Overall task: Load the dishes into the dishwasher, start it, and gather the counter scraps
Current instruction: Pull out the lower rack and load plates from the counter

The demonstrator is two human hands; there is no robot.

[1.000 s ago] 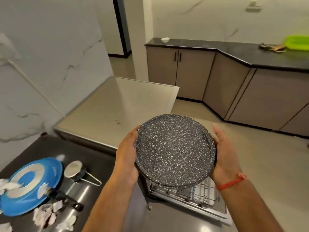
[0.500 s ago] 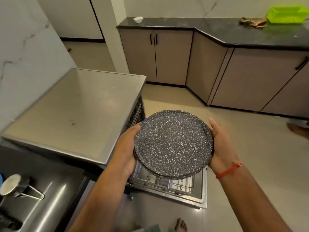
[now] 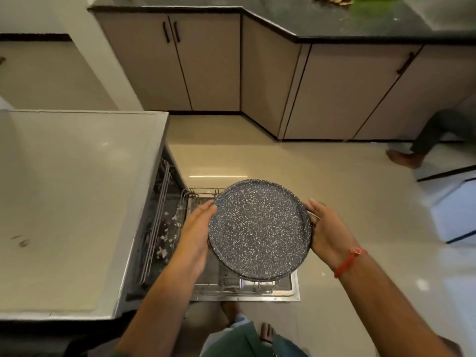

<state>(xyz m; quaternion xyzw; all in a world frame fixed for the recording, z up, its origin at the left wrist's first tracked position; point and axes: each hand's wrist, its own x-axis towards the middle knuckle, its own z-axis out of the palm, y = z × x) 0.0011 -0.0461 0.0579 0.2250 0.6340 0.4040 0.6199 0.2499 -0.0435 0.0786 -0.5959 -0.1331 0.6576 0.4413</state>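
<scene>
Two hands are holding one speckled plate (image 3: pixel 260 229) by its edges. Left hand (image 3: pixel 197 231) is cupping the left rim w/ fingers curled behind it; right hand (image 3: pixel 325 231) is cupping the right rim, fingers (image 3: pixel 313 206) bent round the far edge. Plate is sitting between the fingers, tilted a bit, hanging right over the pulled-out rack (image 3: pixel 206 202) of the dishwasher (image 3: pixel 164 228).

What's changing: a sec ago the plate was up higher, by the dark bench w/ the blue plate and scraps. Now the person is bending lower and the open dishwasher is filling the space under the fingers. The steel top (image 3: pixel 77 202) is lying left of the left fingers. So the plate is prob. about to go in a slot.

Some white bits are lying in the rack, left of the left fingers. Can't tell what they are. Another person's leg (image 3: pixel 438 135) is showing far right of the right fingers.

Starting the machine and picking up scraps aren't done yet, I think.
</scene>
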